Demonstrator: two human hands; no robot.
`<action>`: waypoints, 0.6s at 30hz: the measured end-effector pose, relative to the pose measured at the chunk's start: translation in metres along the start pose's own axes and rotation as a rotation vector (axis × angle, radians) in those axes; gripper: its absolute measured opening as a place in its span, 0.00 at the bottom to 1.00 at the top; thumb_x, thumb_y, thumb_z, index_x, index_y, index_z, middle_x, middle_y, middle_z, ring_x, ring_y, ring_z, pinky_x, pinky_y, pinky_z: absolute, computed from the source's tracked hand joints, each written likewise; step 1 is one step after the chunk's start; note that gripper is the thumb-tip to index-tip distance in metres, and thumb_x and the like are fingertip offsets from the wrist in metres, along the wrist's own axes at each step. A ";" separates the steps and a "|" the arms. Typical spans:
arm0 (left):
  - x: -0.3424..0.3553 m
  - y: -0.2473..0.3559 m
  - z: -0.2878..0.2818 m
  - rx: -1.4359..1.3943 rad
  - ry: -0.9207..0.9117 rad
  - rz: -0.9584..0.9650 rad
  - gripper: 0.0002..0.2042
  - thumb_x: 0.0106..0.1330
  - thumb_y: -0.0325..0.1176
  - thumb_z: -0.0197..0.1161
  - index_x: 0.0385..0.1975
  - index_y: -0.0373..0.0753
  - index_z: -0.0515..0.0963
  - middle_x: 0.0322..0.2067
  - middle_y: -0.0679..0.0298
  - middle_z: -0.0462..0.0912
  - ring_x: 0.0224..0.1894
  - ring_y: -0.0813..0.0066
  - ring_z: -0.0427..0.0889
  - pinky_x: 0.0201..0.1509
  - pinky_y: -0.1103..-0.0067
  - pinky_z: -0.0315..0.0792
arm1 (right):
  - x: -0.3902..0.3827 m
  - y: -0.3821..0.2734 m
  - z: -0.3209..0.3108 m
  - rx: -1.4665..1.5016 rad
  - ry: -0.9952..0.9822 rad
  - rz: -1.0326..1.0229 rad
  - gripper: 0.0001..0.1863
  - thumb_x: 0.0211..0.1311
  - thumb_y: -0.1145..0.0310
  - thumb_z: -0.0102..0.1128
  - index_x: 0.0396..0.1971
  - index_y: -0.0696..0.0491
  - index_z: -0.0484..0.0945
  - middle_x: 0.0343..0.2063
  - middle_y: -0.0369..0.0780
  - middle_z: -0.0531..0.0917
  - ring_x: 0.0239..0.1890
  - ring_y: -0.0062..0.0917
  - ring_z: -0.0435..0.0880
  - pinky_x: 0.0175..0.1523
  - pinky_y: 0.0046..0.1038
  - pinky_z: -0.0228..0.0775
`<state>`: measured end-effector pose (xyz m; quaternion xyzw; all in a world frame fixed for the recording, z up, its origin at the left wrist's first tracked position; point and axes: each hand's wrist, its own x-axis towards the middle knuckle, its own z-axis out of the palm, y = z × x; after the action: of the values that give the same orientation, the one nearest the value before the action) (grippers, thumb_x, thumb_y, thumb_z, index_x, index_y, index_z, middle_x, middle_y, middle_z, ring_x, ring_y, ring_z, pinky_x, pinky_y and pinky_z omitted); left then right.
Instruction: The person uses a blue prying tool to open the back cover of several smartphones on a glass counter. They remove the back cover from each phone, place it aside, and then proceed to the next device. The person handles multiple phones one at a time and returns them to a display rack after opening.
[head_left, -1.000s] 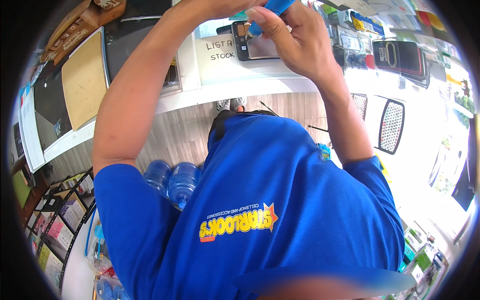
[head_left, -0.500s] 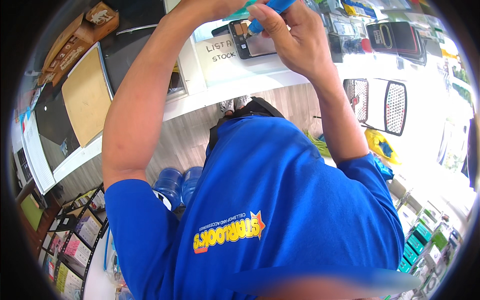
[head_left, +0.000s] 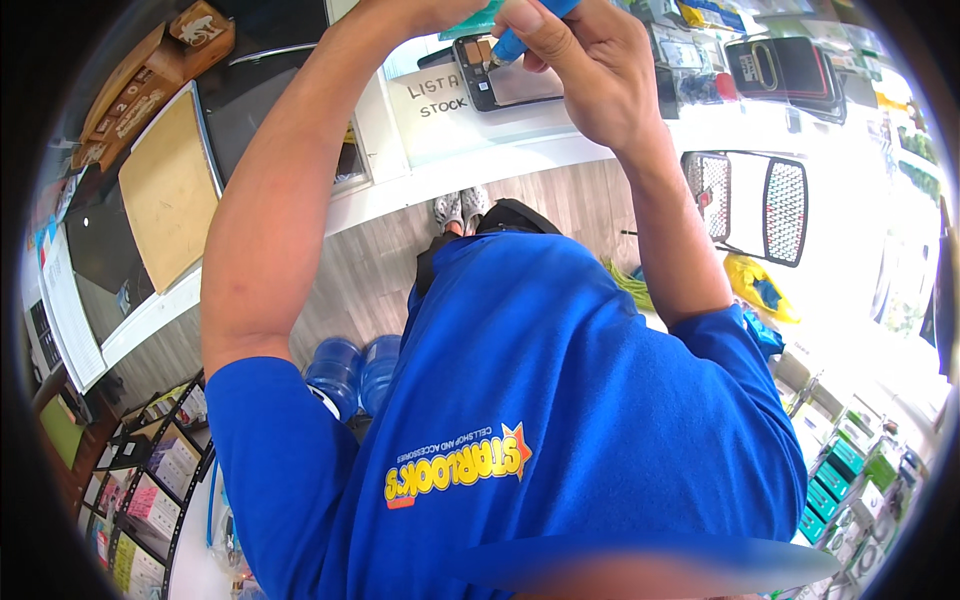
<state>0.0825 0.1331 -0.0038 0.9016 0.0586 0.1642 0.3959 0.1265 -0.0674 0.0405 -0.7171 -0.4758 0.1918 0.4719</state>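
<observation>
A black phone (head_left: 481, 92), seen with its inner parts exposed, lies on the white counter (head_left: 500, 145) at the top of the view. My right hand (head_left: 600, 75) is closed around a blue pen-like tool (head_left: 511, 46), thumb pressed along it. The tool slants down so that its narrow tip meets or hovers just over the phone's upper left part; contact cannot be made out. My left hand (head_left: 440, 12) is cut off by the upper edge, fingers out of sight, beside a teal item (head_left: 470, 24). A handwritten paper sign (head_left: 432, 120) lies left of the phone.
A brown folder (head_left: 170, 190) and a carved wooden stand (head_left: 150, 85) are at the left. Dark phone cases (head_left: 780, 70) lie at the upper right. Below the counter are a mesh-backed chair (head_left: 785, 210) and blue water jugs (head_left: 340, 370). Stocked shelves (head_left: 150, 490) stand lower left.
The blue tool's tip remains at the phone's upper left part, with a slight shift of the right hand. The whole view has moved a little; the grip looks the same.
</observation>
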 end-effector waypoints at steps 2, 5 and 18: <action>0.000 -0.001 0.001 0.017 0.014 0.009 0.18 0.73 0.42 0.56 0.48 0.36 0.85 0.46 0.47 0.88 0.50 0.47 0.87 0.55 0.62 0.78 | -0.001 -0.001 -0.001 0.026 -0.010 0.059 0.23 0.76 0.49 0.63 0.39 0.57 0.87 0.30 0.37 0.87 0.32 0.19 0.81 0.39 0.25 0.73; -0.001 0.001 0.000 0.011 0.021 0.005 0.17 0.72 0.41 0.56 0.48 0.36 0.85 0.47 0.47 0.88 0.51 0.47 0.87 0.56 0.62 0.78 | -0.001 -0.001 0.000 0.091 0.012 0.087 0.24 0.76 0.48 0.63 0.40 0.58 0.87 0.31 0.36 0.88 0.32 0.17 0.81 0.39 0.24 0.73; 0.001 -0.003 0.002 0.013 0.019 -0.012 0.17 0.72 0.42 0.57 0.48 0.36 0.86 0.47 0.46 0.88 0.52 0.46 0.86 0.57 0.62 0.78 | 0.000 0.002 0.002 0.084 0.057 0.065 0.25 0.75 0.48 0.65 0.39 0.60 0.86 0.29 0.37 0.87 0.30 0.17 0.81 0.36 0.23 0.74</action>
<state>0.0840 0.1343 -0.0070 0.9022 0.0690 0.1698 0.3904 0.1264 -0.0664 0.0383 -0.7169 -0.4298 0.2064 0.5086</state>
